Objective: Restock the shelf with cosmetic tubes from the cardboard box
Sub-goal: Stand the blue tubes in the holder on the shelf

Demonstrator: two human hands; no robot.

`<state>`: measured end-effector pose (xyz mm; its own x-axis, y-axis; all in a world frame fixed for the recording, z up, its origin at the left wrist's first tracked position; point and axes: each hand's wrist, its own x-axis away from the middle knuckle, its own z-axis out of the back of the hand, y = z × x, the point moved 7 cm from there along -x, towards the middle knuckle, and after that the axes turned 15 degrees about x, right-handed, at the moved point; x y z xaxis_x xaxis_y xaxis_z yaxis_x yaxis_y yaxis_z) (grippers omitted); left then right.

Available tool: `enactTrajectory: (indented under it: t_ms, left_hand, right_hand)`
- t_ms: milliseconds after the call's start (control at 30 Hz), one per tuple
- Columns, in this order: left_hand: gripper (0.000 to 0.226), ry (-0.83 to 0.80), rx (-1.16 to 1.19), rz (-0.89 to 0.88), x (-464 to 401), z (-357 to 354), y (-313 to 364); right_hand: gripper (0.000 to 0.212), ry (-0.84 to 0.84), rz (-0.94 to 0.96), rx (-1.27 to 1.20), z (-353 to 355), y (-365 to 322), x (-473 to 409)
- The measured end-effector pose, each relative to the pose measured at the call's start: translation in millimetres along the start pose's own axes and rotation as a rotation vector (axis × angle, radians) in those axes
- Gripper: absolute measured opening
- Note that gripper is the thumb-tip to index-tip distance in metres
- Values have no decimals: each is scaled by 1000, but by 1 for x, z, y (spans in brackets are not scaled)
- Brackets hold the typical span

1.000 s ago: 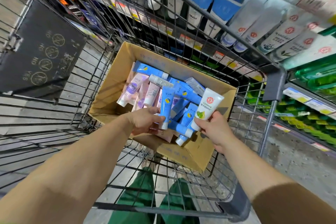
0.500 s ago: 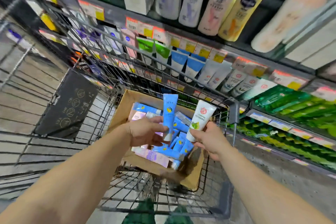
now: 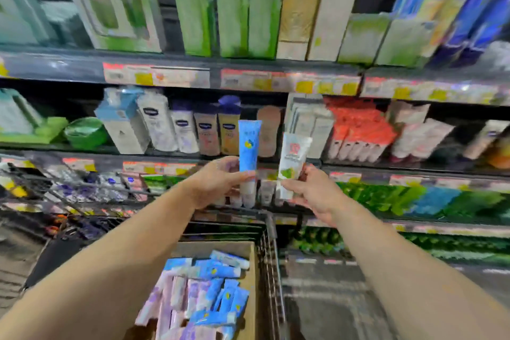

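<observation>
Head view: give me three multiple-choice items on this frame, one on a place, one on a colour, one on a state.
1. Where is the box?
A. in the cart
B. on a shelf
C. on the floor

2. What colour is the tube in the left hand?
A. green
B. blue
C. red

3. What is the right hand doing?
A. hanging empty
B. gripping the cart
C. holding a white tube

Key: A, cart wires flank the box; B, its body is blue; C, fingers grip its lower end.

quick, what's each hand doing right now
Left hand: gripping the blue tube near its lower end, held upright.
Right hand: gripping the white tube near its lower end, held upright.
</observation>
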<state>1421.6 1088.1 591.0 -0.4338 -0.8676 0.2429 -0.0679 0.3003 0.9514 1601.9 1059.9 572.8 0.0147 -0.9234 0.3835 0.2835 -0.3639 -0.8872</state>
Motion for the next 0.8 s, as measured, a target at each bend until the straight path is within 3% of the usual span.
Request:
enactTrajectory:
  t_ms: [300,533,800]
  left_hand:
    - [20,-25,-20,-76,-76,-270,24]
    - [16,-242,17,-110,-126,-488,51]
    - [7,-405,-58,-193,-179,-640,79]
  right_hand:
    - [28,145,87,-86,268,42,79]
    - [34,381,126,-82,466,70,172]
    - [38,630,140,-121,614,113,228]
